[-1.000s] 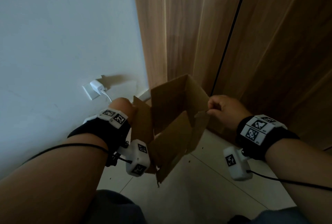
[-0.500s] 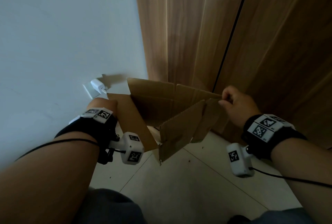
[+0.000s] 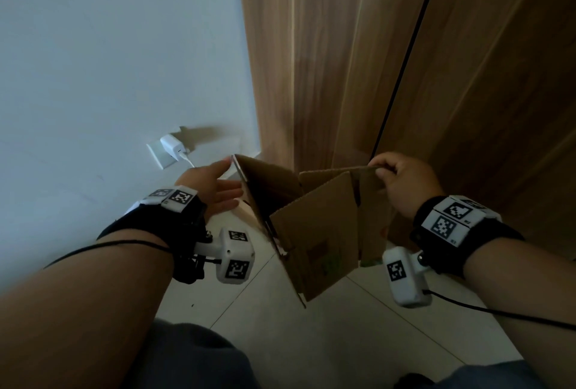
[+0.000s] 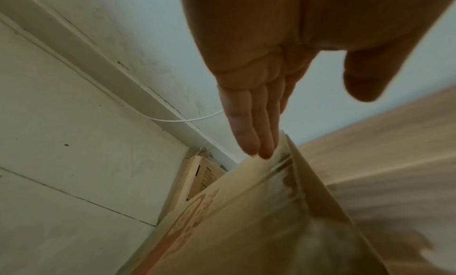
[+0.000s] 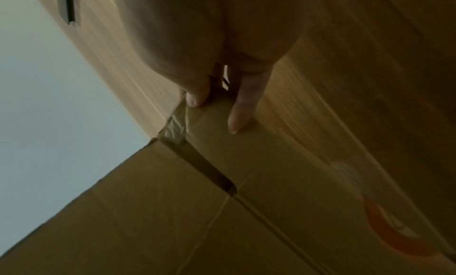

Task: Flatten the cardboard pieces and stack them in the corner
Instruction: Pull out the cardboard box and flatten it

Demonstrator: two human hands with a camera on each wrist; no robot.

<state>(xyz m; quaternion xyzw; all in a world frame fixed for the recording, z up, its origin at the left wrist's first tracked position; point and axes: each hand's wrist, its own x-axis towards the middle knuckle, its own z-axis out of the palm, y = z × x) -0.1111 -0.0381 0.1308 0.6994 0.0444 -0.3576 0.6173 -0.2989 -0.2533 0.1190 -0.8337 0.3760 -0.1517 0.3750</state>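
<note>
A brown cardboard box [image 3: 314, 226], partly unfolded with loose flaps, hangs in the air above the floor in the head view. My right hand [image 3: 402, 181] pinches its upper right flap edge; in the right wrist view thumb and fingers [image 5: 238, 111] clamp the taped cardboard [image 5: 246, 201]. My left hand [image 3: 218, 192] is flat, fingers straight, touching the box's left panel. The left wrist view shows the straight fingertips [image 4: 256, 138] against the panel's edge [image 4: 246, 220]. Flattened cardboard [image 4: 197, 179] lies in the floor corner below.
A white wall [image 3: 109, 61] is on the left, with a charger [image 3: 171, 147] plugged into a socket and its cable [image 4: 172, 120] running along the skirting. Wooden cabinet doors [image 3: 405, 61] stand straight ahead. Pale tiled floor [image 3: 343, 326] lies below.
The box has spread wider and turned. My right hand moved right and up with its flap. My left hand let go of the left side and now lies flat against it.
</note>
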